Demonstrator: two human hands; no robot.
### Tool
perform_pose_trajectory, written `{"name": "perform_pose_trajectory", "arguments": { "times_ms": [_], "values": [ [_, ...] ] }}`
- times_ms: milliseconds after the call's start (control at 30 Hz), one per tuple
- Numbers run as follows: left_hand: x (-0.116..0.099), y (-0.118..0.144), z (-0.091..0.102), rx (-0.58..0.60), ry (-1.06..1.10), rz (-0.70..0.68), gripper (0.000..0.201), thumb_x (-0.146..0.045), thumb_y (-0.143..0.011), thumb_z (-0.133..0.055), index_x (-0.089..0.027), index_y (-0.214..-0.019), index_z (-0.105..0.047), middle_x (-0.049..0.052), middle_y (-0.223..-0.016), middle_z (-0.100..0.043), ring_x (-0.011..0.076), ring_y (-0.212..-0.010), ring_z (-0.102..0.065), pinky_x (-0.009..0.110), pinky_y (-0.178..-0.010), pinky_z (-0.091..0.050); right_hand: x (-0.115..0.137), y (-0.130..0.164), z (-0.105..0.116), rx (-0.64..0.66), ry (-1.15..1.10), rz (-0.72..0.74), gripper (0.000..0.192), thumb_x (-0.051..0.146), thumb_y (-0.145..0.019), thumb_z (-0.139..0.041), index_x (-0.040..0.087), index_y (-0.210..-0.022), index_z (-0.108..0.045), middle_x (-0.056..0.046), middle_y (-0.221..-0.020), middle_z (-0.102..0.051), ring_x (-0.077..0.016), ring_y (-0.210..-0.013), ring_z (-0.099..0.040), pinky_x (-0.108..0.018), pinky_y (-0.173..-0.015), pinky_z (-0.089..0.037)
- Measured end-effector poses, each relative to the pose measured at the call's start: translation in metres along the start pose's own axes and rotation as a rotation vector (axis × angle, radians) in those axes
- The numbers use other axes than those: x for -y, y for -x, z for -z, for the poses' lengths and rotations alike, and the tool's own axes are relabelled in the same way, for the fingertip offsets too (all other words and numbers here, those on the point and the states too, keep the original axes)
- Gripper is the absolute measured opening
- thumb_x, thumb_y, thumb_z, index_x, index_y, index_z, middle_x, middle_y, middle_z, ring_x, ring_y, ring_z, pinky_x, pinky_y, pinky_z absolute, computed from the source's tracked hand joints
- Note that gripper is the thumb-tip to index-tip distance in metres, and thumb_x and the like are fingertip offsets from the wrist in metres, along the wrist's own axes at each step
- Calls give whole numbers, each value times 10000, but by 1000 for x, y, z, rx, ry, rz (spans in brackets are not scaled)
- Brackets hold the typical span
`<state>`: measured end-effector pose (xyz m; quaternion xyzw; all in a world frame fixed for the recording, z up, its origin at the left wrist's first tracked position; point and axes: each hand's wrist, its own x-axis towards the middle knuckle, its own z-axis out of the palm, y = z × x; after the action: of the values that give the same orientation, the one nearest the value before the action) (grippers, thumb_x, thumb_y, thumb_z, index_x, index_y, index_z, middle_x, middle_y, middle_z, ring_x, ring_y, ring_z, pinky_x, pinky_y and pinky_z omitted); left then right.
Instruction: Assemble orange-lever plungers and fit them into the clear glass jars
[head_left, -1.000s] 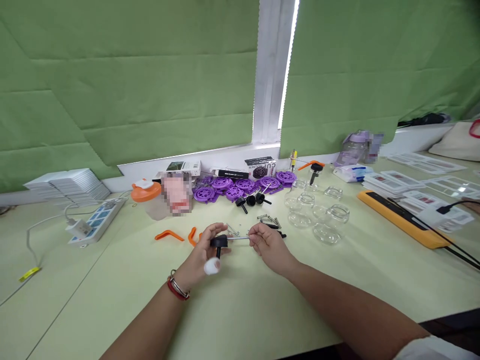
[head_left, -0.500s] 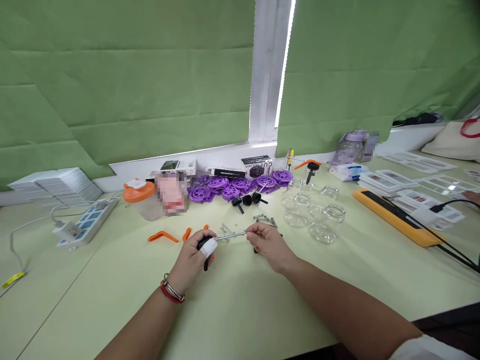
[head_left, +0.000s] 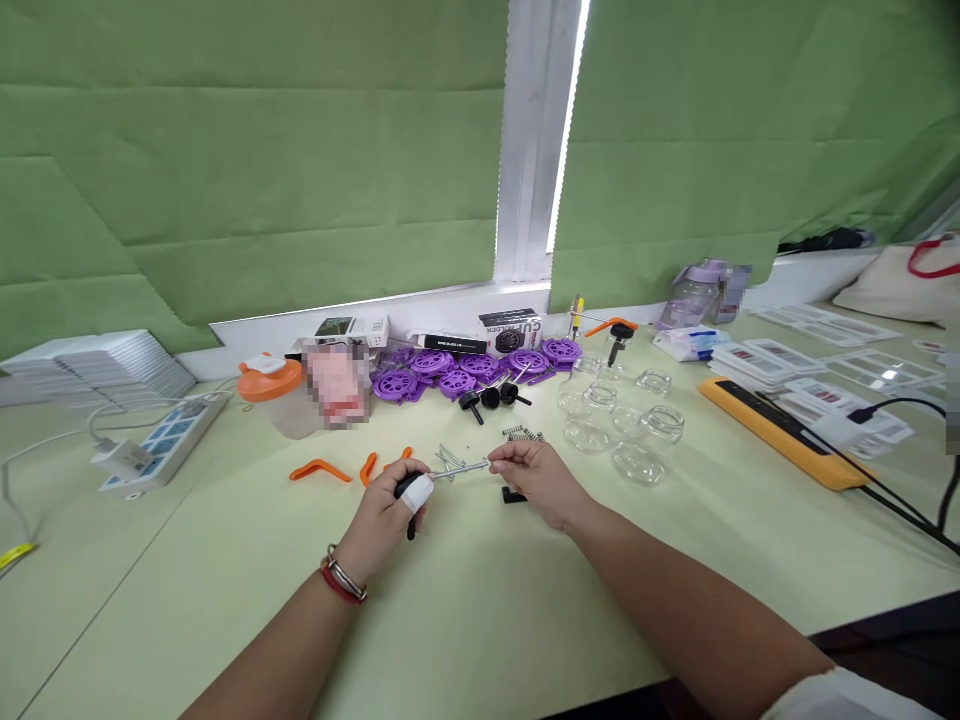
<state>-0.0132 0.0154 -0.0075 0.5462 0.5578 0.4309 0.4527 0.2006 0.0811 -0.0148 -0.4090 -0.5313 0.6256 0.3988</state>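
Observation:
My left hand (head_left: 392,505) is closed round a black plastic part with a rod; a white wrap covers one finger. The thin metal rod (head_left: 463,468) points right from that part. At the rod's far end, my right hand (head_left: 529,478) pinches with thumb and fingertips; any tiny piece between them is too small to make out. Beneath the right hand lies a small black piece (head_left: 513,495). Loose metal rods (head_left: 450,457) rest just beyond my hands, with coil springs (head_left: 517,433) to their right. Bent orange handles (head_left: 321,469) lie beyond my left hand.
Several glass jars (head_left: 639,462) stand at the right, near a yellow-and-black bar (head_left: 780,430). Behind are black knobs with rods (head_left: 470,405) and purple discs (head_left: 478,369). A power strip (head_left: 169,450) and an orange-lidded cup (head_left: 270,380) are at the left.
Both hands keep their grips on the part and rod end. The right fingertips have shifted slightly left, and more of the black piece below shows. The whole view has moved a little.

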Motion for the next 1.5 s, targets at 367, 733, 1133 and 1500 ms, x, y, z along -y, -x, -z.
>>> {"name": "perform_pose_trajectory", "arguments": {
  "times_ms": [367, 733, 1133, 1500],
  "values": [
    [7, -2, -6, 27, 76, 41, 219, -430, -821, -509, -225, -899, -510, -36, -658, -558, 120, -491, -532, 253, -488, -415, -10, -5, 3, 2, 30, 17, 161, 315, -661, -682, 189, -738, -620, 4, -661, -560, -91, -515, -384, -242, -477, -283],
    [-2, -1, 7, 176, 167, 118, 205, -411, -788, -557, -207, -812, -547, 22, -718, -622, 197, -621, -620, 315, -529, -457, -16, 16, -18, 31, -28, -92, 231, 395, -779, -573, 192, -775, -463, -9, -727, -604, -95, -521, -523, -227, -453, -370],
    [2, 0, 12, 361, -76, 202, 272, -458, -757, -594, -193, -760, -534, -21, -609, -547, 119, -471, -506, 222, -430, -398, -34, 11, -6, 78, 126, -8, 206, 383, -798, -569, 185, -782, -514, -14, -752, -609, -114, -638, -546, -283, -635, -446],
    [6, -1, 6, 389, -66, 210, 325, -511, -808, -502, -186, -787, -511, -9, -698, -580, 108, -471, -533, 213, -407, -408, -41, 7, 10, 130, 131, 16, 133, 321, -781, -563, 191, -795, -538, 17, -674, -566, -85, -524, -462, -239, -528, -370]
  ]
}}
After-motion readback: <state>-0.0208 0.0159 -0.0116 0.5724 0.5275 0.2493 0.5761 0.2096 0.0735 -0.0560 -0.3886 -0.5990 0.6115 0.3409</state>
